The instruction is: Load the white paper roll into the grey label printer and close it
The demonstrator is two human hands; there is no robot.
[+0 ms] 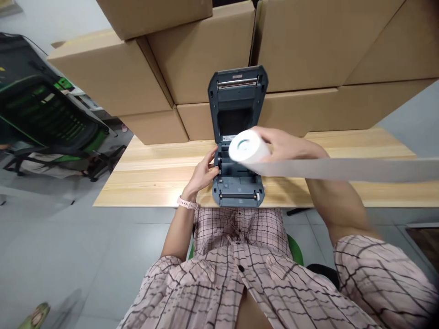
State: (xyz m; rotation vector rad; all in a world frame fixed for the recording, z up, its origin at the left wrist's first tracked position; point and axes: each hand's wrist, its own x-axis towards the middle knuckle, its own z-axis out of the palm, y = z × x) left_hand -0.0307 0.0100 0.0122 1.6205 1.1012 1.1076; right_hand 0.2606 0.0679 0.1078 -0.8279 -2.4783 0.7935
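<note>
A dark grey label printer (236, 185) stands on the wooden table with its lid (236, 100) raised. At its left side, my left hand (203, 172) grips the edge of the body, thumb and fingertips on the rim by the inner compartment. My right hand (279, 144) is closed around a white paper roll (245, 147), tilted above the open compartment and hiding part of it. From the roll a long paper strip (343, 169) runs off to the right, past the edge of the view, passing in front of my right forearm.
Stacked cardboard boxes (206, 55) stand along the back of the table (144, 173). A black and green office chair (44, 119) is at the left. Below the table's front edge are my lap and a green seat (295, 249).
</note>
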